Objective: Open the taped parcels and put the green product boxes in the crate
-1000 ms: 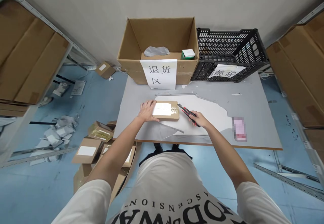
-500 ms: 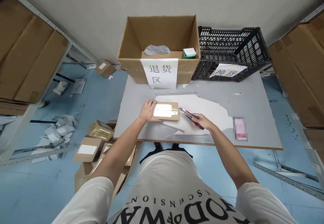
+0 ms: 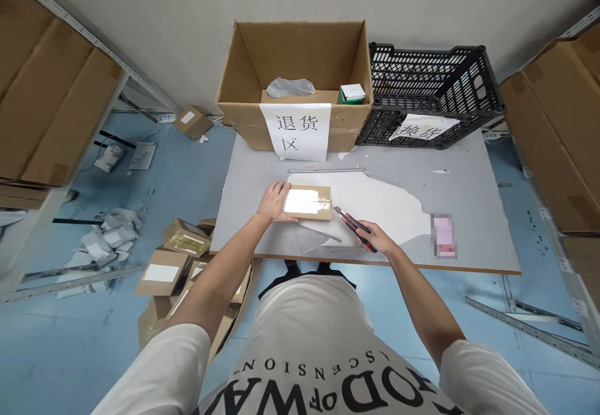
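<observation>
A small brown cardboard box (image 3: 324, 210) with a white label and clear tape lies on the table in front of me. My left hand (image 3: 274, 202) grips its left end, fingers over the top edge and thumb along the near side. In my right hand (image 3: 374, 237) is a black and red utility knife (image 3: 355, 225). Its blade is out and points up and left, close to the box's right end; whether it touches the box I cannot tell.
On the table (image 3: 473, 184), a large open cardboard box (image 3: 244, 124) and a black plastic crate (image 3: 435, 99), both with paper signs, stand at the back. A blurred pink item (image 3: 444, 236) lies at right. Parcels (image 3: 162, 272) are piled on the floor at left, beside shelving.
The knife's tip has drawn slightly right and down, away from the box's end. My left hand stays on the box. The whole view has shifted a little.
</observation>
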### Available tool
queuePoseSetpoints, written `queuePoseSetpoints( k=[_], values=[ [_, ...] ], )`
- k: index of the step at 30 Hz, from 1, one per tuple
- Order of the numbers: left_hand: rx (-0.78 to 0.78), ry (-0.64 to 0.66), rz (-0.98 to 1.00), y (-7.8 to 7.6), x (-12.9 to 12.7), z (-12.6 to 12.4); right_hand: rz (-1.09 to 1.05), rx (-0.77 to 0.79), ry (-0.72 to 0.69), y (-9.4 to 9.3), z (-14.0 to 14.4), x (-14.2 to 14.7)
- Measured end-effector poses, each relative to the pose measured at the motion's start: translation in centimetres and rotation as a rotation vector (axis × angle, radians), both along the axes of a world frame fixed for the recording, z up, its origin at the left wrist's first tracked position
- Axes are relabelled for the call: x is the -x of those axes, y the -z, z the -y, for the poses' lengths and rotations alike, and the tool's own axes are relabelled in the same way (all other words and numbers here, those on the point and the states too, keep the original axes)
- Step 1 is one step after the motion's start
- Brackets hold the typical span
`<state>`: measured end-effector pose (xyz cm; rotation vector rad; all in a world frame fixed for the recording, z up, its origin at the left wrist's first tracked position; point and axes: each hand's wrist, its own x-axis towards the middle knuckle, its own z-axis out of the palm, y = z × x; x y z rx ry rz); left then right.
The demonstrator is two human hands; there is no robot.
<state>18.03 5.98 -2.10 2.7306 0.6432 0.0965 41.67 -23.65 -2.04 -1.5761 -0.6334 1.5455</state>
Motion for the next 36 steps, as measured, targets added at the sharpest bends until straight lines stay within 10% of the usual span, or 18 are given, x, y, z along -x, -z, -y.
queuePoseSetpoints(
  k=[14, 19, 27, 36],
  values=[
    [0.004, -0.013, -0.015, 0.0, 0.2, 0.2, 0.038, -0.009, -0.066, -0.1, 0.8, -0.2],
    [0.003, 0.002, -0.021, -0.1, 0.3, 0.1, 0.401, -0.043, 0.16, 1.6, 1.5, -4.0],
    [0.073, -0.022, -0.063, -0.3, 0.8, 0.3, 1.248, 0.454, 0.292, 4.9, 2.7, -7.7],
    [0.259, -0.484, 0.191, 0.7, 2.0, 2.3, 1.201, 0.708, 0.316, 10.3, 4.0, -4.2]
  ],
)
